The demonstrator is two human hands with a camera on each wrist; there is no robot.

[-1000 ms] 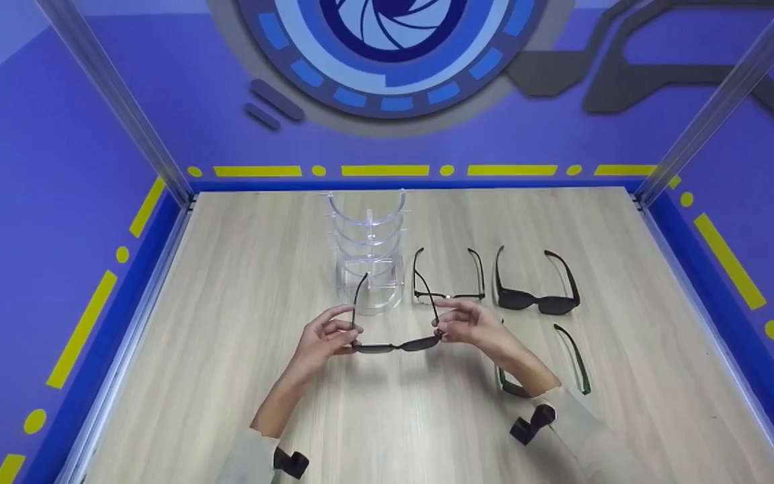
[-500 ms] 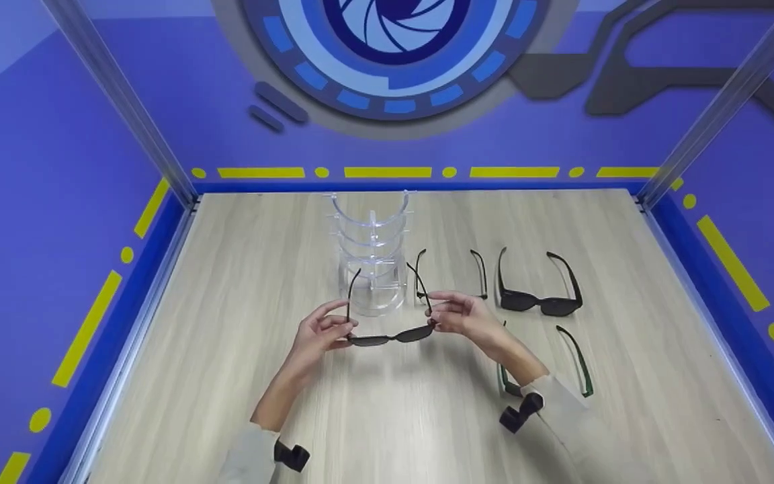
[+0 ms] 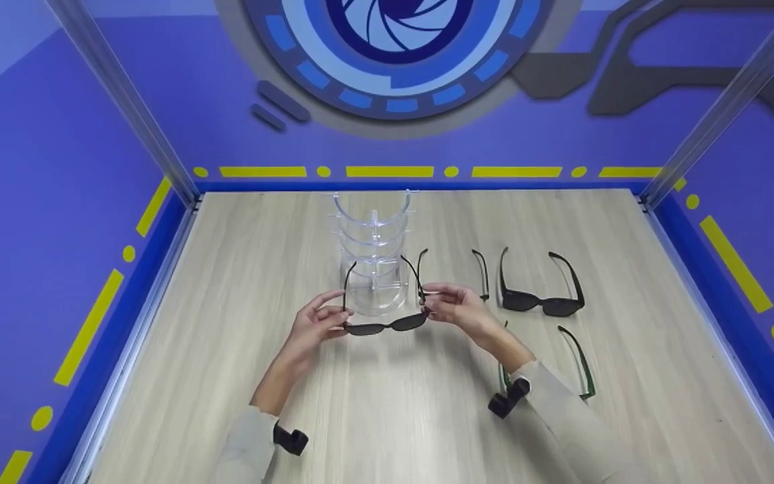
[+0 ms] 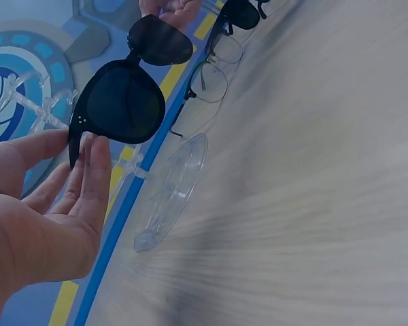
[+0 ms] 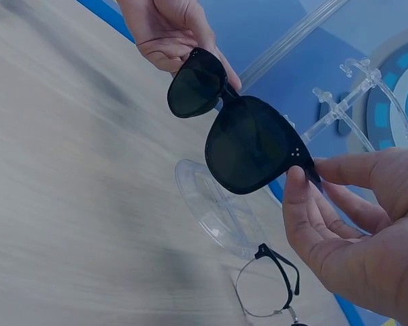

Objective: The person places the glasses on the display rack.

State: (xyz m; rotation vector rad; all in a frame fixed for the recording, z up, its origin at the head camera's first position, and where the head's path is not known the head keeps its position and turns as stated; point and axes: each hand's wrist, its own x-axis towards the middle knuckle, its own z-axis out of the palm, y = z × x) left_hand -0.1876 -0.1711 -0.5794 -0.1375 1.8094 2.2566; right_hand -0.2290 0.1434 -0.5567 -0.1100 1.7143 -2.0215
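Black sunglasses (image 3: 368, 329) with dark lenses are held up in front of a clear display stand (image 3: 373, 296), their temples spread and pointing toward it. My left hand (image 3: 313, 324) pinches the left hinge end between thumb and fingers. At the opposite hinge, my right hand (image 3: 462, 310) pinches the frame the same way. In the left wrist view, the thumb and fingers of the left hand (image 4: 54, 197) close on the frame's corner beside a dark lens (image 4: 122, 102). Curved clear arms rise in tiers on the stand, and the sunglasses' temple tips overlap its lower part in the head view.
Clear-lens glasses (image 5: 262, 285) lie right of the stand, partly behind my right hand. Farther right are black sunglasses (image 3: 540, 304), with green-templed glasses (image 3: 585, 366) in front, partly covered by the right forearm. Blue panels (image 3: 387, 154) border the wooden table (image 3: 226, 269) at the back and sides.
Both hands have carried the sunglasses forward and slightly left, closer to the display stand. The temple tips now overlap the stand's lower part. The other glasses have stayed in place.
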